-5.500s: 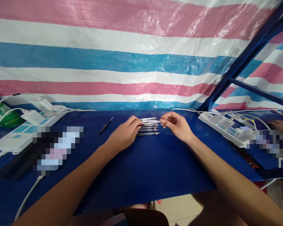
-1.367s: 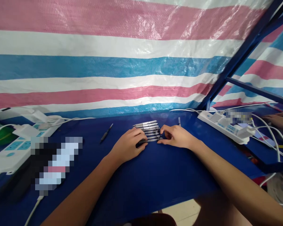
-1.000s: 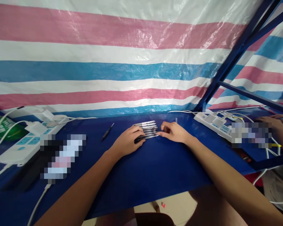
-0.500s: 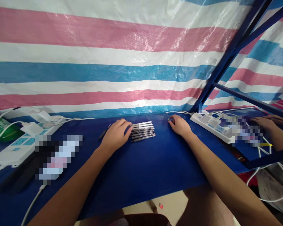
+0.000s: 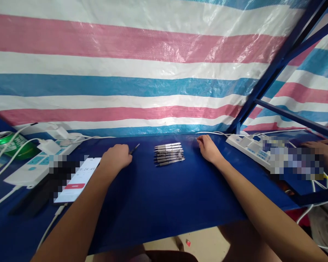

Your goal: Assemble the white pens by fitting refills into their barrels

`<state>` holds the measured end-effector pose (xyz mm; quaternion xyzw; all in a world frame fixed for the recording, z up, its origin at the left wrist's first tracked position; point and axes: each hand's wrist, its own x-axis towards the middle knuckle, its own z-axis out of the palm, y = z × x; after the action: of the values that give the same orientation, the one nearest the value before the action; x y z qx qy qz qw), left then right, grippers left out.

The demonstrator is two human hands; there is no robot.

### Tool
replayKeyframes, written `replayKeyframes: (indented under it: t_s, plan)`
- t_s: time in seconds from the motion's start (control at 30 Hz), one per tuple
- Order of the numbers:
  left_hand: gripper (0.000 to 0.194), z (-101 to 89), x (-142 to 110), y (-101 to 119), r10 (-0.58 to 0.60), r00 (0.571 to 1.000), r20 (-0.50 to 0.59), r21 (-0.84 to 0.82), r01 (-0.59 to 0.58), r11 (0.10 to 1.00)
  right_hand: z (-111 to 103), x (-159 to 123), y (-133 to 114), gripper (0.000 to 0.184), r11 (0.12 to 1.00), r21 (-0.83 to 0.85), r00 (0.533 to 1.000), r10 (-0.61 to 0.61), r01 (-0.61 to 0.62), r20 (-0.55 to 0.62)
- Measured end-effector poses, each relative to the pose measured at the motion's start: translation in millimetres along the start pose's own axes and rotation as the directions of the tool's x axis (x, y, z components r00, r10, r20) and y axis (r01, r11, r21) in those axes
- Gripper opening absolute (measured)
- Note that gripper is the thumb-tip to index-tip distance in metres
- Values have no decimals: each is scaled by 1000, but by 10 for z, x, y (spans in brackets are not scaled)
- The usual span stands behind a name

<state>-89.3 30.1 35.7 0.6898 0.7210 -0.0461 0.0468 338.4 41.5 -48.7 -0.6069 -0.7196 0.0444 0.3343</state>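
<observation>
Left of the row of pens, my left hand (image 5: 117, 156) is closed around a dark pen (image 5: 135, 149), whose end sticks out past the fingers to the right. Several pens (image 5: 168, 154) lie side by side on the blue table (image 5: 164, 196), light ones at the back and darker ones in front. To their right, my right hand (image 5: 207, 147) rests on the tabletop with its fingers curled in. A tiny light spot shows at those fingertips; what it is, I cannot make out.
At the left are a power strip (image 5: 24, 174) with chargers, a lit phone (image 5: 80, 180) on a cable and a green can (image 5: 13, 143). Another power strip (image 5: 247, 149) stands at right by a blue frame post (image 5: 243, 109). Another person's hand (image 5: 321, 149) is at far right.
My left hand has left the pen row, moved left and closed on the dark pen lying there. The right hand stays nearly where it was. The view has shifted slightly.
</observation>
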Motion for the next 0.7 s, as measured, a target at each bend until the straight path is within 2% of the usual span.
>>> replayKeyframes:
  t_s: [0.07, 0.13, 0.2, 0.27, 0.3, 0.37, 0.43, 0.57, 0.7]
  plan:
    - [25, 75, 35, 50, 136, 984, -113, -81, -145, 986, -1, 14, -169, 22, 991, 114, 997, -71, 75, -38]
    - [22, 157, 59, 127, 346, 911, -224, -205, -391, 897, 7, 40, -369, 22, 964, 220, 989, -146, 149, -30]
    - [22, 230, 53, 247, 466, 829, -310, -312, -552, 773, 32, 62, -566, 22, 931, 342, 990, -139, 129, 4]
    - [23, 289, 12, 402, 447, 795, -410, -379, -594, 710, 71, 56, -729, 23, 893, 443, 990, -120, 78, 67]
    - [23, 314, -18, 482, 444, 782, -437, -403, -612, 681, 90, 40, -790, 24, 878, 474, 992, -107, 66, 60]
    - [24, 361, -79, 626, 454, 765, -457, -445, -638, 628, 116, -10, -867, 26, 870, 481, 994, -112, 108, -20]
    - [28, 402, -128, 729, 473, 740, -478, -442, -668, 599, 114, -66, -888, 23, 878, 431, 978, -183, 208, -100]
    - [30, 447, -168, 819, 492, 701, -516, -430, -709, 560, 55, -136, -849, 18, 847, 467, 965, -193, 254, -176]
    - [30, 456, -168, 841, 493, 694, -525, -426, -716, 553, 6, -149, -835, 14, 837, 471, 961, -230, 277, -157]
